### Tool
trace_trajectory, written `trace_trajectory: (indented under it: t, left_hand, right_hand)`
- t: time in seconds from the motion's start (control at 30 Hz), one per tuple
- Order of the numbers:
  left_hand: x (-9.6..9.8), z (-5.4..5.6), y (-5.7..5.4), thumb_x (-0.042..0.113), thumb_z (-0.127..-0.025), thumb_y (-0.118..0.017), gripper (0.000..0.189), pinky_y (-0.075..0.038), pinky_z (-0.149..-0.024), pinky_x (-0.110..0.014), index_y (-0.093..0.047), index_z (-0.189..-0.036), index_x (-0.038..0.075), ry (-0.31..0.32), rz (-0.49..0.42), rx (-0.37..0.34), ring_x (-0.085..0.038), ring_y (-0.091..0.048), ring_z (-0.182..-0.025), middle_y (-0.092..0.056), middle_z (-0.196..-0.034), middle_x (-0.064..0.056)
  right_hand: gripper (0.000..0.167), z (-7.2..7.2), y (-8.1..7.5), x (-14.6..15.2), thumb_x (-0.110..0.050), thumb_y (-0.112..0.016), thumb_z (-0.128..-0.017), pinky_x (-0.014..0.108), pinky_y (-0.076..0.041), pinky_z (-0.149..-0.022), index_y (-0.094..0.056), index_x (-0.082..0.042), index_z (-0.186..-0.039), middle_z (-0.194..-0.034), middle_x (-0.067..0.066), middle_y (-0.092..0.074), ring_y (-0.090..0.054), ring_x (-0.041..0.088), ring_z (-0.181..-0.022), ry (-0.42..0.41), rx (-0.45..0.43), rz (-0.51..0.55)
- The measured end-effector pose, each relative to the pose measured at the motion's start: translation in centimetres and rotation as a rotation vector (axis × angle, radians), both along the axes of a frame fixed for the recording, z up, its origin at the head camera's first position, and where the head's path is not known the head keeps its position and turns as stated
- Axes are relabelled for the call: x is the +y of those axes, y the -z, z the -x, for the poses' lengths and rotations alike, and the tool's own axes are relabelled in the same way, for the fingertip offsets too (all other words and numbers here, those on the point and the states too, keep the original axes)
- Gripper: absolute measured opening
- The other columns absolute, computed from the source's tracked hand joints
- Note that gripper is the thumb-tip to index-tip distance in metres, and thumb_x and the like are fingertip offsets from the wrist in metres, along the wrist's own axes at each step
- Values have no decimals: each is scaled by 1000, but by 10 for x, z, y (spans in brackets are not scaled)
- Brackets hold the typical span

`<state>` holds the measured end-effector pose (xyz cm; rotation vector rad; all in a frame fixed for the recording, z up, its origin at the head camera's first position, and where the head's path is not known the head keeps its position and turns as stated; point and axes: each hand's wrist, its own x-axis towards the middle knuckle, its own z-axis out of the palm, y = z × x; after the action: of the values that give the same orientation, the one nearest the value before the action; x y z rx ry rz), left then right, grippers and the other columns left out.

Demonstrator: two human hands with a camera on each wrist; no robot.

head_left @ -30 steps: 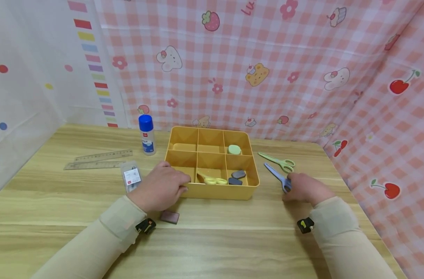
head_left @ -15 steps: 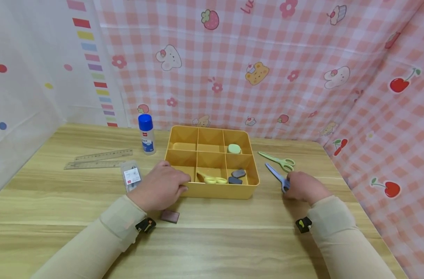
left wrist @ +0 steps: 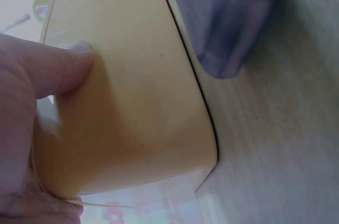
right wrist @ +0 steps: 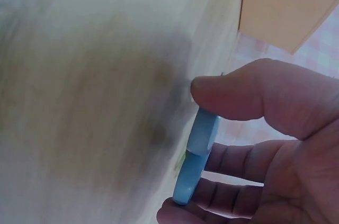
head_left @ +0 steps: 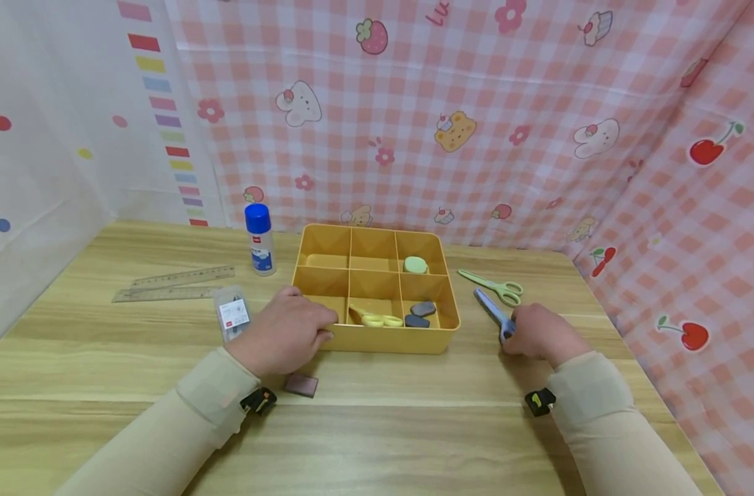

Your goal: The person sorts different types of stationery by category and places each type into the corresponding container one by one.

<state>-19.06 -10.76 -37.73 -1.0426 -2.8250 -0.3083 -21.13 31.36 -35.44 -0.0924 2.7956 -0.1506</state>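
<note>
My left hand (head_left: pixel 288 332) grips the front left corner of a yellow divided storage box (head_left: pixel 389 339), thumb on its outer front wall in the left wrist view. On the right, my right hand (head_left: pixel 543 335) holds blue scissors (head_left: pixel 492 310) by the handles, with the blades pointing away toward the back. In the right wrist view the blue handle loops (right wrist: pixel 197 150) sit edge-on between thumb and fingers. Green scissors (head_left: pixel 495 286) lie just behind them. Inside the box are yellow scissors (head_left: pixel 377 319), two dark grey erasers (head_left: pixel 423 309) and a pale green rounded item (head_left: pixel 415 265).
Left of the box stands a glue bottle with a blue cap (head_left: pixel 259 238). Clear rulers (head_left: pixel 172 284) and a small labelled plastic case (head_left: pixel 232 313) lie on the left. A purplish eraser (head_left: pixel 301 386) rests before my left hand. Patterned cloth walls (head_left: pixel 327 158) enclose the table.
The blue scissors have turned up more on edge in my right hand, their tips shifting slightly right. My right hand has moved very little. My left hand stays at the box corner.
</note>
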Motion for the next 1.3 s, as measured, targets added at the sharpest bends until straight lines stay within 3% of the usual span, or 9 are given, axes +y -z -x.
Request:
trace_trajectory:
  t: [0.37,0.63,0.8,1.3]
  left_hand:
    - [0,0,1,28,-102,-69,29,-37,-90,-40,-53,-78,27,4,-2,9,-7,-49,-68,-51,-67,17]
    - [-1,0,2,28,-102,-69,28,-37,-90,-40,-54,-79,27,1,6,7,-7,-49,-68,-52,-67,17]
    - [0,0,2,28,-102,-68,26,-37,-90,-40,-55,-80,28,-3,13,3,-6,-51,-69,-55,-69,17]
    - [1,0,1,28,-103,-68,25,-37,-91,-40,-56,-81,28,-11,11,-7,-7,-52,-69,-56,-70,18]
  right_hand:
    - [35,-2,-4,-3,-29,-79,-81,35,-41,-63,-58,-1,-90,-80,9,-56,-53,24,-72,20,89,55]
    - [40,-5,-16,-14,-28,-74,-86,39,-45,-68,-60,3,-108,-87,11,-59,-56,27,-78,45,126,116]
    - [34,-7,-25,-25,-29,-73,-87,36,-42,-68,-60,-2,-103,-84,8,-56,-55,24,-78,61,151,179]
    - [29,-33,-55,-65,-26,-69,-86,34,-41,-66,-65,-8,-108,-84,5,-59,-53,21,-74,-35,229,274]
